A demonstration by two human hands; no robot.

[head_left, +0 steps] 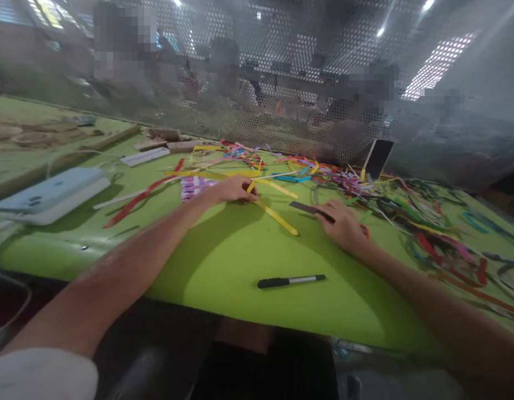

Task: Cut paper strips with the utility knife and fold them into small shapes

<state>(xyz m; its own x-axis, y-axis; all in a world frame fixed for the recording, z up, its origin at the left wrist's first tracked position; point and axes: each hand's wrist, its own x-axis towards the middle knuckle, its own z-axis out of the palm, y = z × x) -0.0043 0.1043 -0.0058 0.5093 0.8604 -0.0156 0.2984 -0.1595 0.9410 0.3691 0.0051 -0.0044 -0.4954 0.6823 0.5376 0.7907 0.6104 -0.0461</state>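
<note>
Near the middle of the green table (223, 278), my left hand (236, 189) pinches yellow strips (277, 216), which spread to the right from the fingertips. My right hand (340, 219) is closed on a flat dark strip-like tool (305, 207) that points left. A bit of red-orange (365, 230) shows beside that hand; what it belongs to is hidden. A pink and purple woven piece (194, 188) lies behind my left forearm. Closer to the front edge rests a black and silver pen (291, 281).
A light blue phone (53, 189) lies on a white block at left, with a cable. Red strips (144, 200) are beside it. Tangled coloured strips (440, 233) spread over the back and right. A dark-screened phone (377, 158) leans upright near the perforated metal panel (282, 100).
</note>
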